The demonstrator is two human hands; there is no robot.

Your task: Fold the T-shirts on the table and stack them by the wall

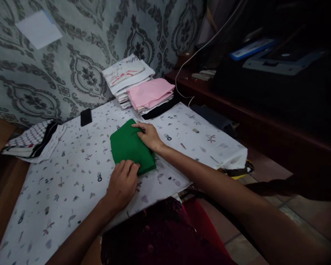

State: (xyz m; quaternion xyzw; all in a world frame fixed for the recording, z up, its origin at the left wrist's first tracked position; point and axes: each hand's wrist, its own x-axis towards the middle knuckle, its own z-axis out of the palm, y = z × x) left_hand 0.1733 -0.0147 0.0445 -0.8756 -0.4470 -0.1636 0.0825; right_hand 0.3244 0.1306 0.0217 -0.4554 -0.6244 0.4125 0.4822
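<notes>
A folded green cloth lies on the white patterned cover of the table in front of me. My left hand is at its near edge, with the fingers curled over the fabric. From the right side, my right hand holds the cloth's edge, its index finger and thumb on top; the other fingers are partly hidden. Beyond the green cloth sits a folded pink cloth on top of a small stack, beside a pile of white folded cloths.
A black phone lies near the wall side of the table cover. Folded checkered cloth is at the left edge. A white cable hangs by the dark furniture at right. A white paper is on the patterned wall.
</notes>
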